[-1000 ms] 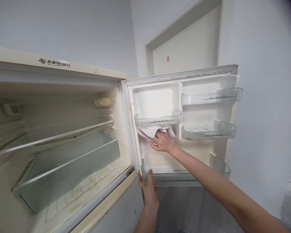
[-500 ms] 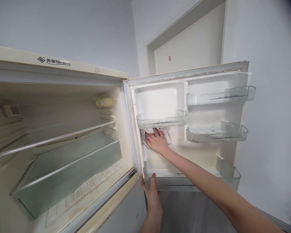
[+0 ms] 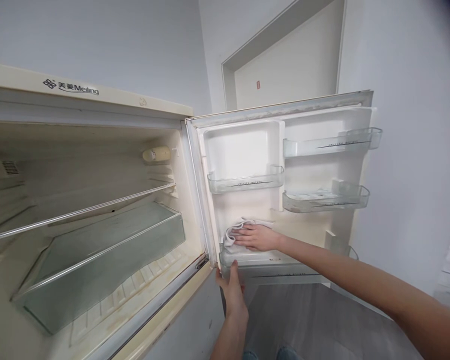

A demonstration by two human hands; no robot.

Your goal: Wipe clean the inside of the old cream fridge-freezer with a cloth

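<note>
My right hand [image 3: 259, 238] presses a crumpled white cloth [image 3: 231, 238] against the lower part of the fridge door's inner face [image 3: 303, 229], just above the bottom door bin [image 3: 281, 272]. The cloth is bunched under and around the fingers. My left hand [image 3: 233, 290] grips the door's lower corner near the hinge, thumb up in front of the clear bin and fingers curled beneath. Those fingers are partly hidden.
The fridge stands open on the left, with a glass shelf [image 3: 86, 211] and a clear drawer [image 3: 108, 272] inside. More clear bins, an upper left one [image 3: 247, 181] and two at right, line the door. A wall [image 3: 408, 125] rises beyond the door; grey floor [image 3: 315, 320] lies below.
My right hand and the cloth have moved down the door, from under the upper left bin to just above the bottom bin. My left hand keeps its grip. The view has shifted slightly.
</note>
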